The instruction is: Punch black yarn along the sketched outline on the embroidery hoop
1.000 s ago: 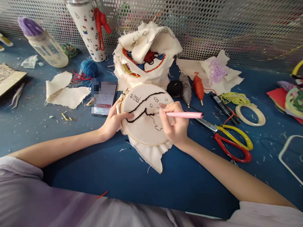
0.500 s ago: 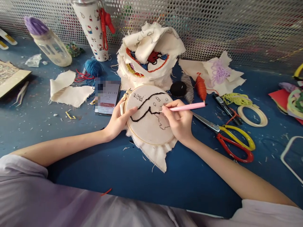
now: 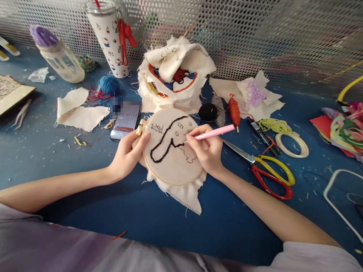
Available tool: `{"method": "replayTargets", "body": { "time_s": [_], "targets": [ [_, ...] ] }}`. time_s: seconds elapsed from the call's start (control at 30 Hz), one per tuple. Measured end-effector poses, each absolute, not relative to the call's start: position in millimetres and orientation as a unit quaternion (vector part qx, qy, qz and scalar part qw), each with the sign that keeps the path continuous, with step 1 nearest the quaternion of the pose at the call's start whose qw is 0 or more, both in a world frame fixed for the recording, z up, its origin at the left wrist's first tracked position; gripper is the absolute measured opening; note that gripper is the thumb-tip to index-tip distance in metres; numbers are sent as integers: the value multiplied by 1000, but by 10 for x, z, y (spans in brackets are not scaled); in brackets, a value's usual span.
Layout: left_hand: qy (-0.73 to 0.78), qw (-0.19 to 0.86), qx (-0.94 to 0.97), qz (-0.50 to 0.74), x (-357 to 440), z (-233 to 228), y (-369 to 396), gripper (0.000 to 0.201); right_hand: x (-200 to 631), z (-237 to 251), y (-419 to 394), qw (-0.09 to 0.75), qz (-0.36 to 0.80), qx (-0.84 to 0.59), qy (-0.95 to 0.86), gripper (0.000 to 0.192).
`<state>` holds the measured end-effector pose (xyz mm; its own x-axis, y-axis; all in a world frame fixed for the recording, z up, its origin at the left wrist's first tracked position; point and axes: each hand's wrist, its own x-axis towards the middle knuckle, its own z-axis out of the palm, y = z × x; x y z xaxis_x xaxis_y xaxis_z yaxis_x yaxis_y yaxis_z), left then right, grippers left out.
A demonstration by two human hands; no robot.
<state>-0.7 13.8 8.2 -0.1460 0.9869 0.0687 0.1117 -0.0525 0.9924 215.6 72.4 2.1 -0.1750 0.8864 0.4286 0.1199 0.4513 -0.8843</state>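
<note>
A round wooden embroidery hoop (image 3: 170,180) with cream cloth lies on the blue table, a thick black stitched line (image 3: 163,151) curving across it. My left hand (image 3: 127,153) grips the hoop's left rim, thumb on the cloth. My right hand (image 3: 205,151) holds a pink punch needle (image 3: 216,132) like a pen, its tip touching the cloth right of the black line. Frayed cloth hangs out below the hoop.
A phone (image 3: 124,122) lies left of the hoop. Behind it stands a pile of embroidered cloths (image 3: 174,73). Red-and-yellow scissors (image 3: 269,173), thread spools (image 3: 234,111), a black yarn ball (image 3: 208,112) and a tape ring (image 3: 292,144) lie right. A printed tumbler (image 3: 109,39), bottle (image 3: 58,56) and blue yarn (image 3: 109,85) sit back left.
The hoop has turned a little under my left hand, whose thumb slid off the black line toward the rim. The needle lifted from flat to slanted, its tip staying on the cloth.
</note>
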Motion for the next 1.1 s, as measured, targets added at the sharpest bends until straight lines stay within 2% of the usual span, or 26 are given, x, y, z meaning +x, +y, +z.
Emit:
{"method": "replayTargets", "body": {
  "time_s": [0.07,0.2,0.37,0.53,0.63,0.77,0.9,1.0,1.1],
  "targets": [
    [552,433,495,512,-48,102,86,29,2134,14,723,518,366,-359,-684,8],
    [553,450,480,511,-114,116,6,57,2114,15,723,505,376,-358,-689,8],
    [540,461,495,501,-170,130,-78,50,2134,26,729,477,359,-357,-719,8],
    [538,516,495,447,-202,226,-167,76,2171,11,797,476,330,-294,-760,9],
    [533,540,506,409,-191,319,-164,69,2194,7,851,481,340,-260,-765,10],
    [567,515,534,359,-185,408,-84,61,2208,26,877,462,401,-245,-752,11],
    [585,448,585,340,-203,431,-55,45,2213,45,862,457,422,-260,-739,12],
    [592,407,620,316,-198,425,-63,34,2219,46,858,419,450,-245,-749,13],
    [595,346,662,296,-170,401,-30,31,2223,37,866,393,468,-228,-758,15]
  ]
}}
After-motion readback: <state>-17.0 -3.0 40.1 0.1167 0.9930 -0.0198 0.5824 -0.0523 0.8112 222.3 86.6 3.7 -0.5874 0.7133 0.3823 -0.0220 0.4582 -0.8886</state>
